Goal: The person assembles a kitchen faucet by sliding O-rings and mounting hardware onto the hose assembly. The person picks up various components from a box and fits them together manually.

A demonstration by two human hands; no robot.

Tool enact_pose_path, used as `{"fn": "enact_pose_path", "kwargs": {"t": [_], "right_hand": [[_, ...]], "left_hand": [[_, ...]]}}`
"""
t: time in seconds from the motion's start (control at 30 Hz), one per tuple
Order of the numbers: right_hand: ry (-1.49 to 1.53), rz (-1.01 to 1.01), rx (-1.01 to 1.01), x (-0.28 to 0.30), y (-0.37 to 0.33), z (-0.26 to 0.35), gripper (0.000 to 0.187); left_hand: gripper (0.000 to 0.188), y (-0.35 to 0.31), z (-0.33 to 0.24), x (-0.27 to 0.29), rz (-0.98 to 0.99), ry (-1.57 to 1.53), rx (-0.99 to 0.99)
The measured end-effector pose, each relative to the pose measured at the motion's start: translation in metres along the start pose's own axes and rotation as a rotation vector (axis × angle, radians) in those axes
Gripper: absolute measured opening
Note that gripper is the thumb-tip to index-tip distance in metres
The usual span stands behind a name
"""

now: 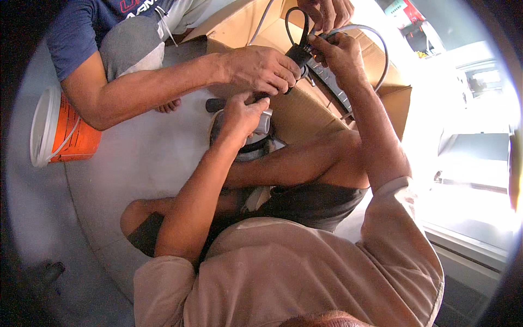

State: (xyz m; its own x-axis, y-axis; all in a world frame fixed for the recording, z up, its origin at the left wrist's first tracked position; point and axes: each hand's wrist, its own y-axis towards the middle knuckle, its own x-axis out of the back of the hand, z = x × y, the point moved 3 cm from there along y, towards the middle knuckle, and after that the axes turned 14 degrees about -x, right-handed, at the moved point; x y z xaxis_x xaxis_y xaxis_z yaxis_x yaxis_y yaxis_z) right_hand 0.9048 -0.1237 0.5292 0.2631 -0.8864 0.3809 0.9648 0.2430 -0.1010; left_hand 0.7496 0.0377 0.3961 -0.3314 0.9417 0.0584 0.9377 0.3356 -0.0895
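A power tool with a black body [299, 54], a silver metal head [263, 124] and a round, dark-rimmed base slants between me and a co-worker. My left hand [243, 117] is closed on its body just above the metal head. At the far end of the tool my right hand [340, 54] pinches something small beside the black cord loop [297, 34]; my fingers hide most of it. A co-worker's hand [261, 68] wraps the body between my hands. The co-worker's other hand [327, 12] is by the grey cable [376, 37] at the top.
An open cardboard box [305, 111] stands behind the tool, with a dark slotted strip [335, 87] at it. An orange bucket with a white rim [73, 133] lies on its side at the left. My bent legs [305, 163] are close below the tool. Bright light washes out the right.
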Motion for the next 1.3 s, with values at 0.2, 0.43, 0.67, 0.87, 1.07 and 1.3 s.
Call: {"fn": "enact_pose_path", "kwargs": {"t": [0.2, 0.43, 0.67, 0.87, 1.07, 1.3], "right_hand": [[-0.217, 0.077, 0.186, 0.02, 0.032, -0.021, 0.033], [-0.373, -0.001, 0.044, 0.012, 0.036, -0.016, 0.034], [-0.191, 0.06, 0.207, 0.016, 0.041, -0.026, 0.037], [-0.104, 0.124, -0.012, 0.014, 0.029, -0.022, 0.038], [-0.218, 0.059, 0.122, 0.014, 0.028, -0.019, 0.044], [-0.435, -0.023, 0.111, 0.002, 0.024, -0.003, 0.048]], "left_hand": [[0.031, 0.001, -0.006, -0.004, -0.036, 0.024, -0.07], [0.034, -0.001, -0.01, -0.002, -0.021, 0.075, 0.033], [0.035, 0.0, -0.012, -0.002, -0.03, 0.063, 0.025], [0.036, 0.001, -0.011, -0.003, -0.009, 0.087, 0.05], [0.035, 0.005, -0.001, -0.002, 0.002, 0.092, 0.045], [0.033, -0.002, -0.007, 0.004, -0.016, 0.039, 0.024]]}}
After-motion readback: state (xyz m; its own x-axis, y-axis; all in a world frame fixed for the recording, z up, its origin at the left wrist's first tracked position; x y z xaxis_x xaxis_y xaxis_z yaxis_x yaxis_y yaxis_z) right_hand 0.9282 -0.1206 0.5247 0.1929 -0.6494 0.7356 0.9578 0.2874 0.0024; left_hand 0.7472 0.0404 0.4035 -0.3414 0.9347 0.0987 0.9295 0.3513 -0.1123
